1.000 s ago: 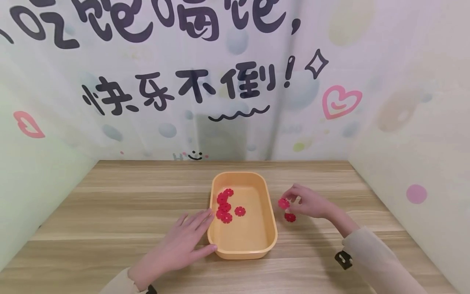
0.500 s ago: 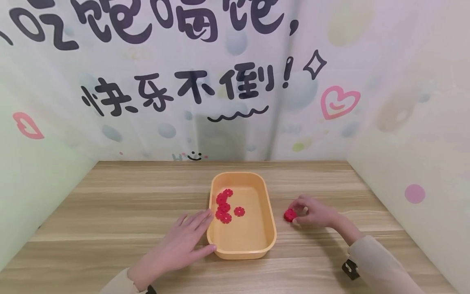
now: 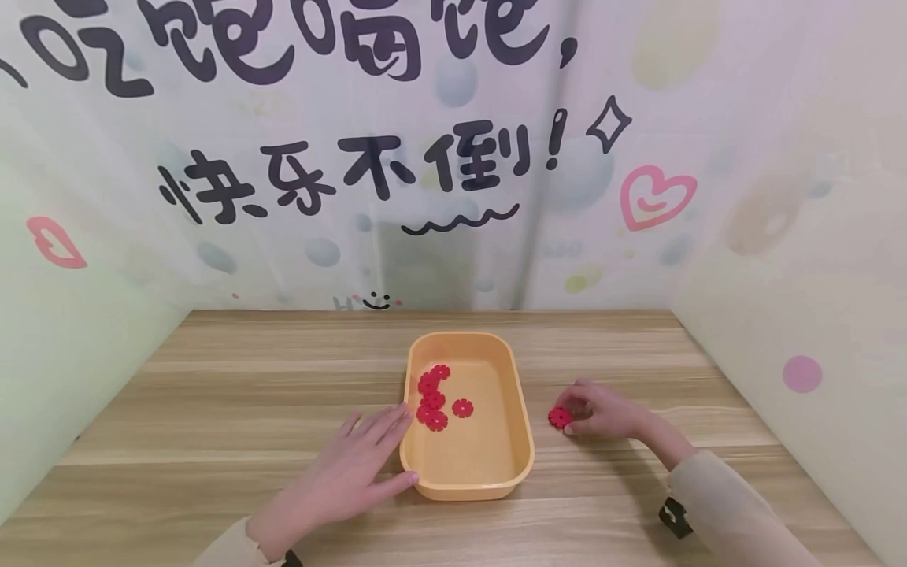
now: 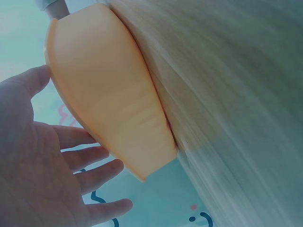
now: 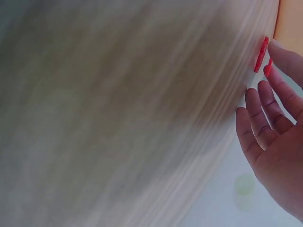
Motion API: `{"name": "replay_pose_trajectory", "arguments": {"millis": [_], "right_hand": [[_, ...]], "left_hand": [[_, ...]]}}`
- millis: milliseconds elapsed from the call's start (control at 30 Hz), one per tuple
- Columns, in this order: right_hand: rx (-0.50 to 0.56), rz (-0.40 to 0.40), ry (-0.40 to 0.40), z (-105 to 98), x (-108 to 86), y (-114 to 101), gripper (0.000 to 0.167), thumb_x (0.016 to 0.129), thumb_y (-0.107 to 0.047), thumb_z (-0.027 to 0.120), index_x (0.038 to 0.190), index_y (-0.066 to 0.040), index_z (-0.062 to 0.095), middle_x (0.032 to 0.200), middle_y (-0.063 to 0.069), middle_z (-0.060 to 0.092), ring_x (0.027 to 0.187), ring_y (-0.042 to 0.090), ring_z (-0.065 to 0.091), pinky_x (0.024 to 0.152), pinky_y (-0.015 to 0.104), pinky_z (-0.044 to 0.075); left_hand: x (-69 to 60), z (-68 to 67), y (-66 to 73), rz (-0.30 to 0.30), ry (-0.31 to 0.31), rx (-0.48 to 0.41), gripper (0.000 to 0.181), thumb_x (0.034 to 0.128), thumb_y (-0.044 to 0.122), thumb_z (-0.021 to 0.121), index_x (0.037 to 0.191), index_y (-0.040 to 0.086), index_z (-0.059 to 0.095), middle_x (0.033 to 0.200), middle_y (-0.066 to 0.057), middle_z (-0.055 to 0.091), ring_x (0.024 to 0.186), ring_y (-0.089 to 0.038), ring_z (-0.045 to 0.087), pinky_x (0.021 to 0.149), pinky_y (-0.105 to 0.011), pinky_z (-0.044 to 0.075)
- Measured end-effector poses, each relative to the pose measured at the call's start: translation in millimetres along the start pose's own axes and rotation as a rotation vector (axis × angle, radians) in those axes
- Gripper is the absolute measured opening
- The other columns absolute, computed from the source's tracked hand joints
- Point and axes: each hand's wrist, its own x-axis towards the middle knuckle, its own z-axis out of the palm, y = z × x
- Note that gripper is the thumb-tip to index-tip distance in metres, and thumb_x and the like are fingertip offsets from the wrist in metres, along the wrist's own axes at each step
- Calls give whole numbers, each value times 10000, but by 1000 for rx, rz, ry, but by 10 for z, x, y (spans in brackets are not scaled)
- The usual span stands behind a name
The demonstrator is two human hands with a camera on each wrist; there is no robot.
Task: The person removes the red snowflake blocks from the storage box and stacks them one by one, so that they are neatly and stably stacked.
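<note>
There at far right, right grip, palm showing: thumb and index finger held red piece, just thin edge visible! Right beside it, second red piece, edge-on too, close against tabletop! Other three fingers stood slightly apart, tips near wood. Grain ran diagonally. Orange surface filled top right corner; pale backdrop carried green dot.

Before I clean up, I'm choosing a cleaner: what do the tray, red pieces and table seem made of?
Tray: probably moulded plastic, smooth with a slight sheen; walls and rim look seamless.
Red pieces: likely plastic, finish hard to tell; thin, evenly notched, solid red.
Table: wood or wood-look laminate, low shine, with streaky grain; unclear which.
</note>
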Motion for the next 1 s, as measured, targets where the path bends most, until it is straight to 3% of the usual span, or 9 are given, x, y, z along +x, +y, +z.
{"name": "replay_pose_trajectory", "arguments": {"millis": [333,1000], "right_hand": [[-42,6,19,22,9,11,259,738,-211,706,940,-91,597,837,-27,489,765,135,483,668,294,431],[-25,10,31,38,26,24,270,729,-209,718,924,-78,583,836,-19,496,756,138,487,670,297,424]], "left_hand": [[4,1,0,3,-2,1,726,853,575,384,1334,31,373,1370,-91,335,1217,-249,318,942,-534,237],[-4,-8,5,-7,-15,-14,725,855,570,387,1342,33,359,1379,-87,323,1227,-246,306,949,-530,224]]}}
